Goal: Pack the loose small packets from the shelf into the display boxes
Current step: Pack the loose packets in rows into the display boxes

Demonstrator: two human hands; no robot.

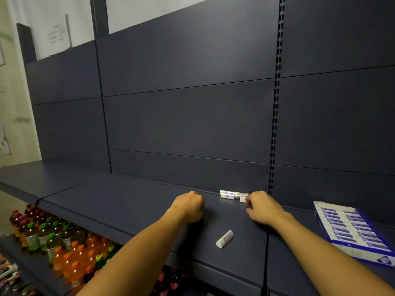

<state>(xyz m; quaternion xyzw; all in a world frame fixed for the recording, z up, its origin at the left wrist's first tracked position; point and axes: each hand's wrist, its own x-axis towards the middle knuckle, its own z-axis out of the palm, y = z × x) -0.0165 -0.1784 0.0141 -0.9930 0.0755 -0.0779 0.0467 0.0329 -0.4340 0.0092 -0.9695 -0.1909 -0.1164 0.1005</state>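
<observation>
A small cluster of loose white packets [230, 194] lies at the back of the dark shelf [128, 201]. My right hand [264, 207] reaches to the cluster's right end, and its curled fingertips pinch a small white packet [243, 199] there. One more loose white packet [224, 238] with a red mark lies nearer the shelf's front, between my forearms. My left hand [190, 207] rests on the shelf as a curled fist, left of the cluster, with nothing showing in it. A blue and white display box [350, 229] filled with rows of packets lies flat at the right.
The tall dark back panel [188, 116] rises right behind the packets. Below the shelf at the left stand several drink bottles [53, 238] with green and orange caps. More bottles [168, 280] sit under the shelf's front edge.
</observation>
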